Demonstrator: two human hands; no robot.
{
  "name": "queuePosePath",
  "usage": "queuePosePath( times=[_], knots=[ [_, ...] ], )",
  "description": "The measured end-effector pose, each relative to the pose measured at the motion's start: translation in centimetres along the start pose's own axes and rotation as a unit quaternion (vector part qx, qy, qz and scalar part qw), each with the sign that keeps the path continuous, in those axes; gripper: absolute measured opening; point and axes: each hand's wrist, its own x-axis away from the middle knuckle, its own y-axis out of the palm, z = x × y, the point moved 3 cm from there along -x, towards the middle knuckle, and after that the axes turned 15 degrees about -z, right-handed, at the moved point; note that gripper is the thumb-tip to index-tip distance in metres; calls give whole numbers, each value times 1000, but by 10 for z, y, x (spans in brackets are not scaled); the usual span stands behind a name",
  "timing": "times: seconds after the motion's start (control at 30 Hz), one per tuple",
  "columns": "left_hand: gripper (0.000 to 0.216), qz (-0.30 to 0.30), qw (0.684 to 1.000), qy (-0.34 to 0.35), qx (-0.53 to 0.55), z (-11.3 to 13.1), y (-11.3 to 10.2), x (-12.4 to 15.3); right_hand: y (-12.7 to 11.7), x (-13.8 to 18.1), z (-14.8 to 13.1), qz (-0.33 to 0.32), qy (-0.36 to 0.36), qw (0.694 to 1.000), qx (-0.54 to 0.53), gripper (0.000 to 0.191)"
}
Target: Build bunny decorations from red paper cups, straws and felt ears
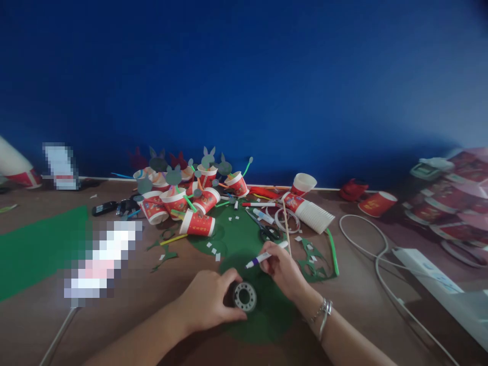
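Note:
My left hand (208, 301) is closed around a small round roll of tape (245, 297) that lies flat on a sheet of dark green paper (267, 315). My right hand (284, 269) grips a white marker with a purple tip (263, 258), its tip pointing left just above the roll. A bracelet sits on my right wrist. Both hands rest low on the brown table (160, 300), close together.
Several red paper cups with green straws and grey paper shapes (183, 195) are heaped behind the hands. Scissors (267, 230), a stack of cups on its side (310, 211), green paper scraps (316, 262), a white cable (375, 254) and a large green sheet (34, 249) lie around.

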Motion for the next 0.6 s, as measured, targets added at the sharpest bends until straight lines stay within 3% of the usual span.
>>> queuePosePath(
  times=[0.23, 0.6],
  knots=[
    [46, 80, 996, 41, 19, 3, 6, -13, -2, -2, 1, -10, 4, 999, -52, 11],
    [49, 78, 997, 16, 15, 2, 10, -16, 3, -1, -3, -8, 23, 999, -38, 13]
  ],
)
